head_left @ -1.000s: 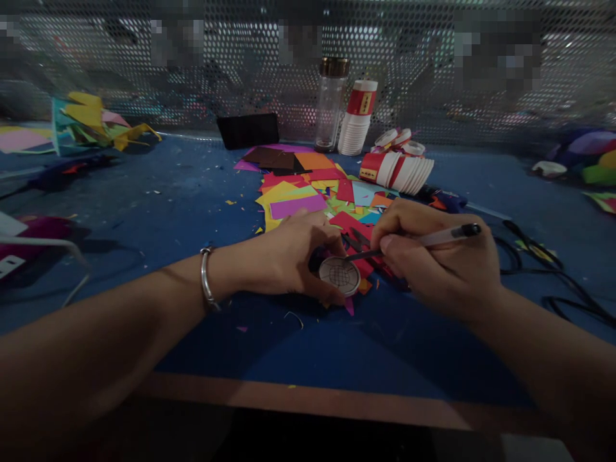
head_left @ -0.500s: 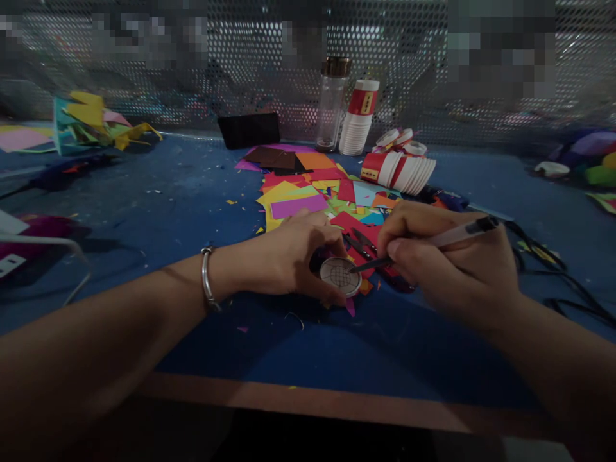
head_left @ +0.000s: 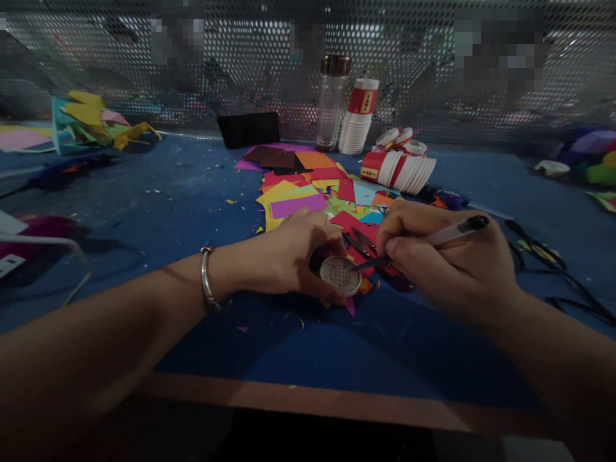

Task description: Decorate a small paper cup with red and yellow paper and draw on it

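My left hand (head_left: 298, 260) grips a small round white disc (head_left: 339, 276) by its edge, with fingers above and thumb below. A grid of dark lines is drawn on the disc's face. In my right hand (head_left: 437, 256) is a pen (head_left: 447, 234), pinched near its front end, and its tip meets the right part of the disc's face. Scissors (head_left: 360, 244) lie just beyond the disc, partly hidden by my right hand. Coloured paper pieces (head_left: 298, 206) spread out behind my left hand.
Stacked paper cups, one stack upright (head_left: 356, 122) and one lying down (head_left: 399, 172), are near a clear bottle (head_left: 332, 106). A black phone-like slab (head_left: 249, 130) leans at the back. Black cable (head_left: 534, 247) lies right; a glue gun (head_left: 67, 172) lies left.
The pen and my right hand have shifted very slightly left, with the pen's rear end a little lower in its tilt. My left hand and the disc hold their place.
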